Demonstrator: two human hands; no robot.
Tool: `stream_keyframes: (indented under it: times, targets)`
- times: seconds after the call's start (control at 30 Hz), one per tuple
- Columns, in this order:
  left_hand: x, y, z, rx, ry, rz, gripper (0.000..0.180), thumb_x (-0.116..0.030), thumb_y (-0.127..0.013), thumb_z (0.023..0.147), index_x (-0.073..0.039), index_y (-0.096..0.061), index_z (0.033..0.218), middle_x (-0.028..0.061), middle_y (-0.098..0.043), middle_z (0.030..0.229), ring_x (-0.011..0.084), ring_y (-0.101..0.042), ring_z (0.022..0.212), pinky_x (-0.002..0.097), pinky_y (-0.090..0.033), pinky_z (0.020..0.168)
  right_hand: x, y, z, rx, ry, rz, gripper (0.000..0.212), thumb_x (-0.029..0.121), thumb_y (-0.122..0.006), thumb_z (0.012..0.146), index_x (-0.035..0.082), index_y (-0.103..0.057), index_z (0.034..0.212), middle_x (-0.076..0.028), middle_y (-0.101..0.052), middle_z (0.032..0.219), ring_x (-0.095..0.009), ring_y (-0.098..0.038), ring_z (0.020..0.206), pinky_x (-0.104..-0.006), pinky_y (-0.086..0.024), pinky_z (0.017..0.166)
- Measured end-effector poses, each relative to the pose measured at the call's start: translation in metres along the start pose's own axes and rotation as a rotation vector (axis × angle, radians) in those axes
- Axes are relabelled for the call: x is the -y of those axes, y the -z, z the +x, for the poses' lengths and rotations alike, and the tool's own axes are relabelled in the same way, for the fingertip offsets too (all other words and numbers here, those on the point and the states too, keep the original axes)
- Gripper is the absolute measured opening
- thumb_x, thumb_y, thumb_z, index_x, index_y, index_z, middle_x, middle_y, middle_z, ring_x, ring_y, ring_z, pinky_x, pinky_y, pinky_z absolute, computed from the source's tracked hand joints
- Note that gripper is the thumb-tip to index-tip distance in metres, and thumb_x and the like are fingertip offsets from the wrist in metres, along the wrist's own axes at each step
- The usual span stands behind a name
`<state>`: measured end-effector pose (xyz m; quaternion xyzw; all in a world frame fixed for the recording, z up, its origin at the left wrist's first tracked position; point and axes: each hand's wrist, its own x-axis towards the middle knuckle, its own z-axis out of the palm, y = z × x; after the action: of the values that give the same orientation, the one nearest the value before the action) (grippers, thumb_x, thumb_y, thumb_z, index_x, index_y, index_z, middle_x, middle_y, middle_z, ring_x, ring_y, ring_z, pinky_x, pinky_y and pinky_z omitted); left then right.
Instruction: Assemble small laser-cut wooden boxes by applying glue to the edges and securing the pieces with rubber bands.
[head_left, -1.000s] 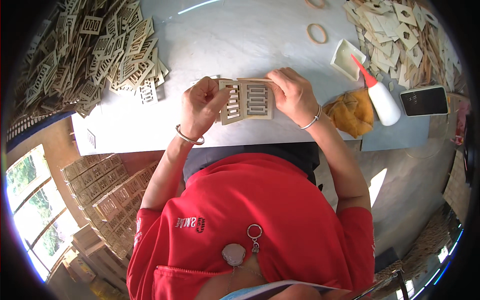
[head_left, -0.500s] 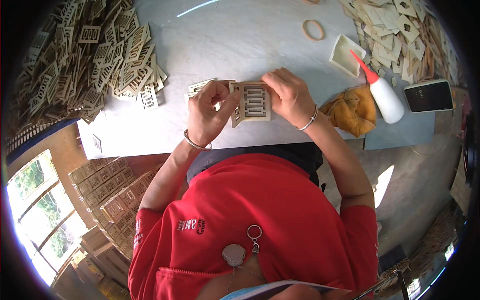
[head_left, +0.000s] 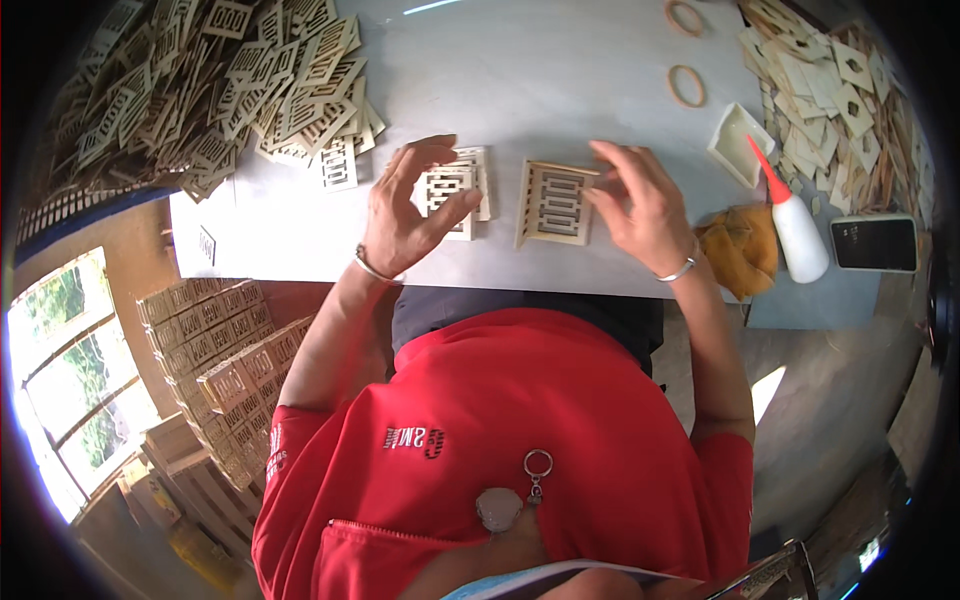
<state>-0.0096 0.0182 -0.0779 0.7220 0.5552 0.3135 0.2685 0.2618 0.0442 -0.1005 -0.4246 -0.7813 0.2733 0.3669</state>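
Note:
A partly assembled wooden piece [head_left: 558, 203] of thin slotted panels rests on the table, its edge panels standing along the far and left sides. Beside its right end is my right hand [head_left: 648, 208], thumb and fingers apart and holding nothing. To the left, my left hand [head_left: 408, 208] hovers at a few loose slotted panels [head_left: 478, 185], fingers spread and thumb over the nearest one. Whether that thumb touches the panel cannot be made out. Each wrist wears a metal bangle.
A big heap of slotted panels [head_left: 300, 95] covers the far left. On the right are a white glue bottle [head_left: 800, 240] with a red nozzle, an orange cloth [head_left: 738, 250], a phone [head_left: 875, 243], a small open box [head_left: 738, 145], rubber bands [head_left: 686, 86] and thin wooden plates [head_left: 800, 130].
Both hands have let go of the assembled piece, which now lies on the table. My left hand has moved left to the loose panels; my right hand has drawn away rightward. The view has shifted.

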Motion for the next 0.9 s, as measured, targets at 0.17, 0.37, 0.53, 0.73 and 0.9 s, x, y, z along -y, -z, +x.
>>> stream_keyframes:
  times: [0.17, 0.37, 0.53, 0.73, 0.9]
  targets:
    - [0.021, 0.031, -0.028, 0.222, -0.152, 0.449, 0.080, -0.038, -0.077, 0.065, -0.009, -0.042, 0.131, 0.0098, -0.047, 0.132, 0.0317, -0.037, 0.126, 0.0479, -0.030, 0.100, 0.002, 0.027, -0.010, -0.040, -0.061, -0.081, 0.039, 0.008, -0.069, 0.075, 0.002, -0.056, 0.112, -0.011, -0.059, 0.096, -0.021, -0.057, 0.075, -0.0300, -0.048, 0.061]
    - [0.030, 0.031, -0.032, 0.232, -0.212, 0.511, 0.083, -0.040, -0.077, 0.063, -0.010, -0.041, 0.132, 0.0075, -0.048, 0.131, 0.0307, -0.038, 0.124, 0.0472, -0.029, 0.099, 0.028, 0.041, -0.029, -0.124, -0.128, -0.076, 0.022, 0.003, -0.064, 0.080, 0.002, -0.060, 0.102, -0.009, -0.061, 0.087, -0.016, -0.055, 0.069, -0.0257, -0.044, 0.058]
    - [-0.002, 0.035, -0.018, -0.105, -0.210, 0.098, 0.078, -0.028, -0.083, 0.056, -0.003, -0.049, 0.121, 0.0125, -0.054, 0.117, 0.0297, -0.048, 0.112, 0.0396, -0.033, 0.095, 0.073, 0.030, -0.047, -0.107, -0.317, 0.289, 0.014, 0.006, -0.062, 0.084, -0.001, -0.063, 0.096, -0.006, -0.063, 0.083, -0.010, -0.058, 0.071, -0.0225, -0.046, 0.063]
    - [-0.073, -0.010, 0.011, -0.103, -0.410, -0.094, 0.075, -0.039, -0.079, 0.060, -0.001, -0.049, 0.118, 0.0130, -0.053, 0.117, 0.0314, -0.048, 0.112, 0.0406, -0.034, 0.093, 0.097, -0.018, -0.053, -0.142, -0.307, 0.760, 0.031, 0.016, -0.060, 0.089, -0.005, -0.057, 0.110, -0.010, -0.062, 0.092, -0.012, -0.057, 0.075, -0.0255, -0.047, 0.070]
    - [-0.075, -0.031, 0.011, -0.042, -0.420, -0.128, 0.076, -0.040, -0.078, 0.062, -0.001, -0.049, 0.121, 0.0138, -0.050, 0.122, 0.0320, -0.045, 0.112, 0.0433, -0.034, 0.095, 0.079, -0.012, -0.069, -0.510, -0.525, 0.414, 0.022, 0.015, -0.056, 0.091, -0.005, -0.062, 0.085, -0.007, -0.062, 0.068, -0.010, -0.056, 0.059, -0.0242, -0.044, 0.055]
